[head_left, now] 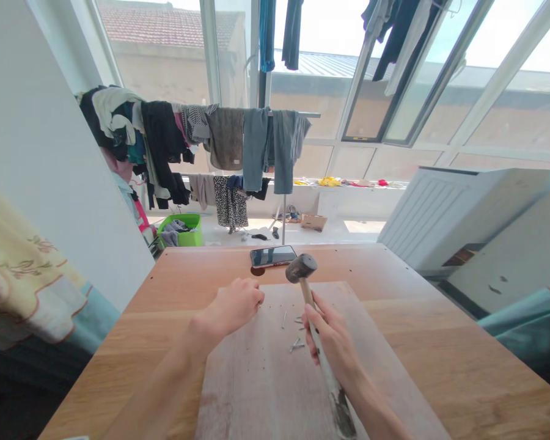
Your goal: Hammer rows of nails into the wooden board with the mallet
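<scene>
My right hand (327, 327) is wrapped round the wooden handle of a hammer (308, 292), its dark grey, blunt head raised towards the far edge of the board. The worn lower end of the handle runs back under my right forearm. My left hand (238, 302) is closed with its fingertips pinched together, low over the board's far left part; what they hold is too small to make out. Several loose nails (296, 345) lie on the pale wooden board (242, 397) between my hands. Small dark marks or holes dot the board's surface.
The board lies on a brown wooden table (440, 330). A phone (273, 256) rests near the table's far edge, beside a dark round hole (257, 271). Beyond are a laundry rack (311, 114) with clothes and a green basket (178, 229). Curtains (36, 275) hang at the left.
</scene>
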The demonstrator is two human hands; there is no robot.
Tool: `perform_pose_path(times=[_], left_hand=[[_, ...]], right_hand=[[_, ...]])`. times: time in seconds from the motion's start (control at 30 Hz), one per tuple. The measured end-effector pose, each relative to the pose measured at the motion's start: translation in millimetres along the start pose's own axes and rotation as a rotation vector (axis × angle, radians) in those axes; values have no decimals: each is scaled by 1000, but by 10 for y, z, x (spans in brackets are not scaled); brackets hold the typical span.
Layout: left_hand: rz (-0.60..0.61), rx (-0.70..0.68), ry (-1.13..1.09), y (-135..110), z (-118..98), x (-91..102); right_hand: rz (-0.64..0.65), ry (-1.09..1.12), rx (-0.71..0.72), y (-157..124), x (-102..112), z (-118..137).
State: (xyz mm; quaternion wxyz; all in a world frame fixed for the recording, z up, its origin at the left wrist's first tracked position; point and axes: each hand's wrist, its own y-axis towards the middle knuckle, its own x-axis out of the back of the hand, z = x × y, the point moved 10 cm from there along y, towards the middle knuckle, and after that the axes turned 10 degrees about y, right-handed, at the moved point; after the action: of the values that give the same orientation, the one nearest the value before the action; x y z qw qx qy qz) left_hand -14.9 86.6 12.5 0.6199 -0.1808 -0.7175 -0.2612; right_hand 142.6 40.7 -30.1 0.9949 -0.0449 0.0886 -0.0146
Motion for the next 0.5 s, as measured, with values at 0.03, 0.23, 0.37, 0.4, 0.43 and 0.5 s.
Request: perform_pose_path(times=[0.03, 0.23, 0.37, 0.4, 0.43, 0.5], left_hand=[[10, -11, 13, 2, -12, -22], [-85, 98, -330, -33, 174, -155], [-150, 264, -600, -119, 458, -374], [-162, 275, -634, -135, 494, -413], [-175, 278, -661, -148, 516, -440], [-184, 265, -696, -161, 521, -479]], right_hand=[[7, -1, -1, -4, -8, 2], [32, 8, -3, -18, -47, -13], [65, 17, -16, -29, -101, -35], [76, 19, -19, -34, -117, -40], [88, 20, -23, -39, -134, -45], [111, 21, -28, -49, -166, -57]])
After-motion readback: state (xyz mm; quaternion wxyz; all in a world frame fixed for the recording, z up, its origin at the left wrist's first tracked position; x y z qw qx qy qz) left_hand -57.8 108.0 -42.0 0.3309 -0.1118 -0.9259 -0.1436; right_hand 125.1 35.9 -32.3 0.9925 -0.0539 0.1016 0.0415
